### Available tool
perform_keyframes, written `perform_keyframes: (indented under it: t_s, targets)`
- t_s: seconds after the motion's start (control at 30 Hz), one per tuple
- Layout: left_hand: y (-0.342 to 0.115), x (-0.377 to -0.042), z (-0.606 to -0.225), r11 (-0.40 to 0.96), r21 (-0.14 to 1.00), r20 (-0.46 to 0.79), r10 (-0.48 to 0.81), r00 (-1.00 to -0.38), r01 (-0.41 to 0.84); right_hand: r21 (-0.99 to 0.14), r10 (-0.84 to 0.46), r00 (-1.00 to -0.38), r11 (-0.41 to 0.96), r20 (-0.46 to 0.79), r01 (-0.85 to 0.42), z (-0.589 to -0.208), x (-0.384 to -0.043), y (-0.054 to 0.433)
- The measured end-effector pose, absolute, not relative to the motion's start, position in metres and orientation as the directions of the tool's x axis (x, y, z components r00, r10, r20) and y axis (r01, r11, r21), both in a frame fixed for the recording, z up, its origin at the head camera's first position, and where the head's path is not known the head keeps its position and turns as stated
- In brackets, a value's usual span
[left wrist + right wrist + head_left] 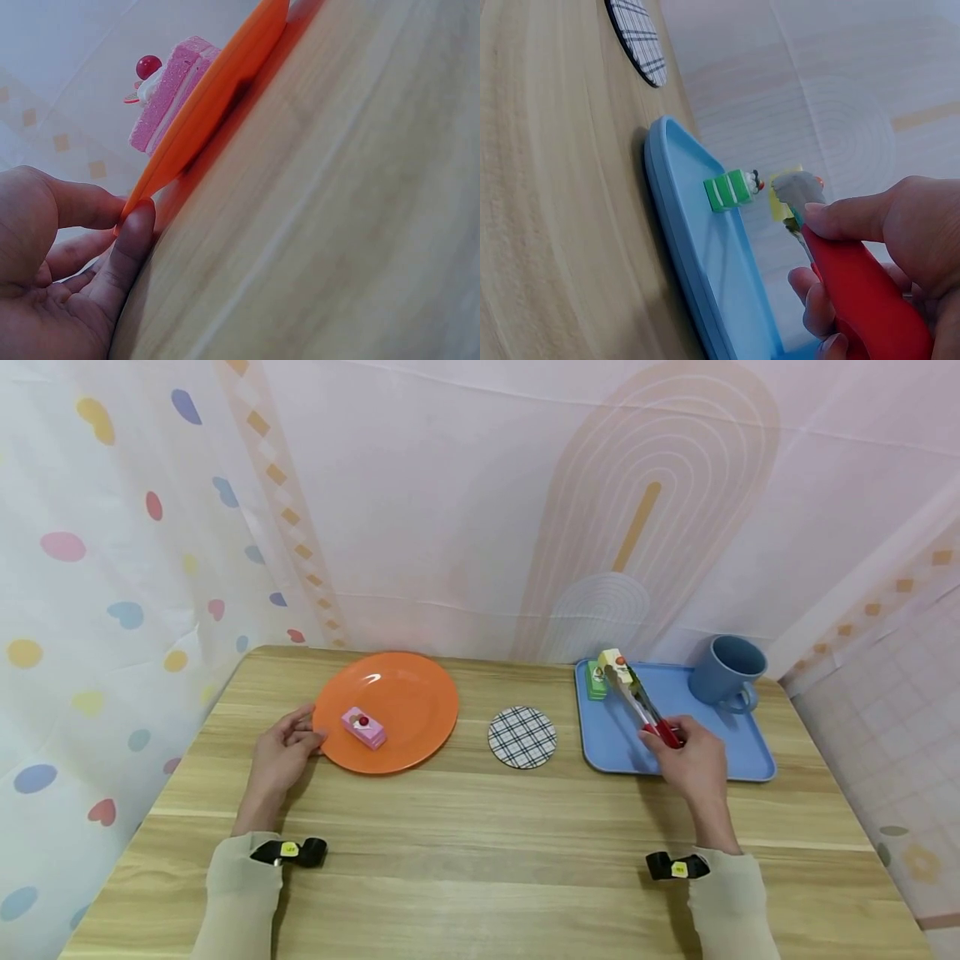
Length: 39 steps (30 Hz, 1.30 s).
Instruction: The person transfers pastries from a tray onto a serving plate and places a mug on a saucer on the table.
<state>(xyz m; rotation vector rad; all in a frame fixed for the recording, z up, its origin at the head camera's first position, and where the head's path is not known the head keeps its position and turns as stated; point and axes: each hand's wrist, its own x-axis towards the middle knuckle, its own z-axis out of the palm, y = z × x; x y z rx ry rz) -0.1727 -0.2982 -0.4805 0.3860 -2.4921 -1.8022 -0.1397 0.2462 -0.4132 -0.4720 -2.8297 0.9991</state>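
Observation:
My left hand [285, 753] pinches the left rim of an orange plate [420, 710], thumb and fingertips on either side of the edge in the left wrist view. A pink toy cake slice [364, 728] with a red cherry sits on that plate. In my right hand [693, 760] are red-handled metal tongs [862, 292]. Their tips grip a pale yellow toy cake slice [613, 665] with a red-orange topping, raised over the blue tray [622, 747]. Close beside it, a green toy cake slice [731, 190] with white layers stands at the tray's back left corner.
A blue mug [726, 670] stands on the tray's back right part. Between plate and tray lies a round checked coaster [522, 737]. The wooden table [480, 860] meets patterned curtains [420, 527] at its back and sides.

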Motion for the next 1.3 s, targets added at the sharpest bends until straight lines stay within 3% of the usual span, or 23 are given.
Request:
perform_keyframes:
  t_s: [0.73,1.3]
  targets:
    - [-0.298,-0.173,-0.480,0.296,0.938,-0.114,-0.221,-0.969,-0.178,-0.640,0.233,-0.969,0.757,0.080,0.129,-0.417,-0.138,0.230]
    - [-0.299,-0.173,-0.480,0.289,0.942,-0.109,-0.219,-0.970,-0.171,-0.675,0.186,-0.981,0.731,0.062,0.096,-0.419,-0.138,0.216]
